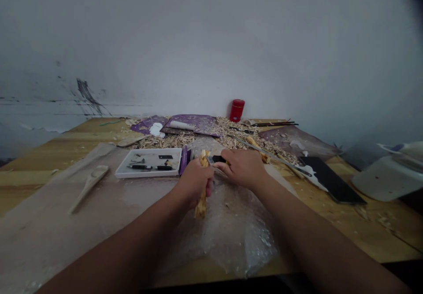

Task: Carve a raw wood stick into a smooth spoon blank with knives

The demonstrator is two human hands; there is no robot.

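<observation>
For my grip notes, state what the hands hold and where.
Left hand: a wood piece, around its middle. Right hand: a black-handled tool, by the handle.

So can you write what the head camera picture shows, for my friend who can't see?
The left hand grips a piece of wood while the right hand holds a black-handled tool by its upper end. On the table around them are wood shavings, a white tray, a wooden spoon and a red can.
</observation>
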